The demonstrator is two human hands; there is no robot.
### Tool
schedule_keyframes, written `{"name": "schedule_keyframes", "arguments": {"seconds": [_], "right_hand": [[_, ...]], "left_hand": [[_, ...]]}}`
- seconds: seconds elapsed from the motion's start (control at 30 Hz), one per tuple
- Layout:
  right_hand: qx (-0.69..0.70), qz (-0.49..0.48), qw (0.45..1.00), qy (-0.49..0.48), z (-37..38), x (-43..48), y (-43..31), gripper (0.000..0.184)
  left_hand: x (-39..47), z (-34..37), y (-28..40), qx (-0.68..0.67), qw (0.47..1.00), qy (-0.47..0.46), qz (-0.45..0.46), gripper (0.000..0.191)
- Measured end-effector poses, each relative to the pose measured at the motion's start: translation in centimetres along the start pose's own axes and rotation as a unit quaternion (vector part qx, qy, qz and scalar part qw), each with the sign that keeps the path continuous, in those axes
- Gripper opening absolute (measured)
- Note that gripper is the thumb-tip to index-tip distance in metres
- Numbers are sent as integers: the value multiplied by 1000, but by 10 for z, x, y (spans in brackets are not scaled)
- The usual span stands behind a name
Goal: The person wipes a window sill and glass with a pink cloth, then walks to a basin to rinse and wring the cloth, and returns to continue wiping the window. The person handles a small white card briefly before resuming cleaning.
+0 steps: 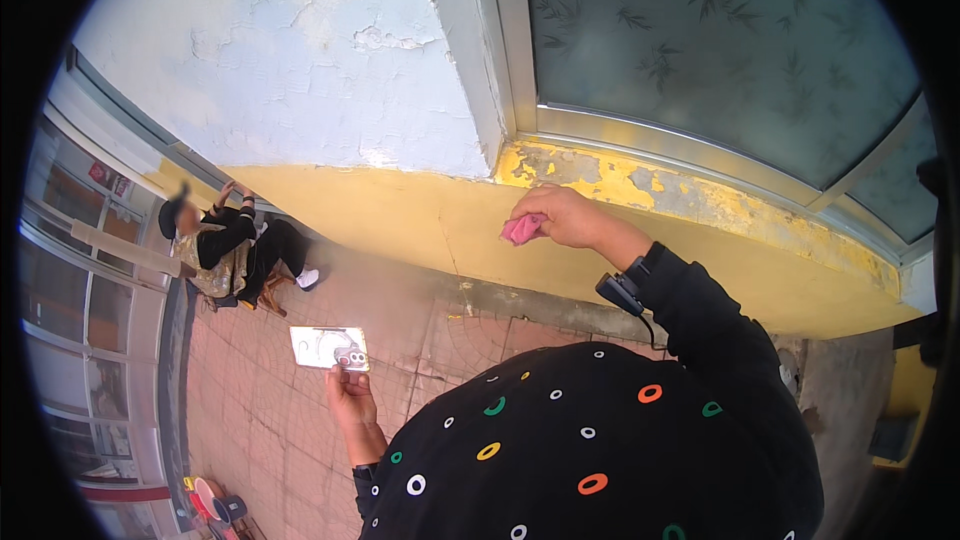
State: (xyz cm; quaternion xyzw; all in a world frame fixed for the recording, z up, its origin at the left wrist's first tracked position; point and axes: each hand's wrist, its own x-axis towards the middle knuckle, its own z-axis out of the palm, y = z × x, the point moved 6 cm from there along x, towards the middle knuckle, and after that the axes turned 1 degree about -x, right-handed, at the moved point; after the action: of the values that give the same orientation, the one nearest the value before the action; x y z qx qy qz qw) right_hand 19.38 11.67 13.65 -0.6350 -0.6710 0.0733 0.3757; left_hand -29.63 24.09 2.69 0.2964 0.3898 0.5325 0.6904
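My right hand [559, 217] grips a crumpled pink cloth [523, 229] in front of the yellow lower wall, just below the peeling window sill [600, 176]. A dark wrist-worn device with a cable is at that wrist. Lower and to the left, my left hand [352, 397] holds a smartphone in a pale case [315, 347] by its edge, over the paving. The phone's camera lenses face up towards me.
A seated person [225, 247] on a low wooden stool is at the left, arms raised towards the wall. Frosted window glass [675, 52] with a leaf pattern stands above the sill. Plastic basins [210, 495] sit on the tiled ground at the lower left, beside a glazed front.
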Motion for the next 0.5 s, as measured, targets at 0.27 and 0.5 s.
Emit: {"name": "schedule_keyframes", "arguments": {"seconds": [0.27, 0.5], "right_hand": [[-88, 4, 991, 100, -35, 17, 48, 32], [14, 150, 961, -230, -45, -53, 13, 29]], "left_hand": [[-6, 33, -9, 19, 998, -55, -12, 23], [-21, 56, -26, 25, 996, -79, -42, 25]]}}
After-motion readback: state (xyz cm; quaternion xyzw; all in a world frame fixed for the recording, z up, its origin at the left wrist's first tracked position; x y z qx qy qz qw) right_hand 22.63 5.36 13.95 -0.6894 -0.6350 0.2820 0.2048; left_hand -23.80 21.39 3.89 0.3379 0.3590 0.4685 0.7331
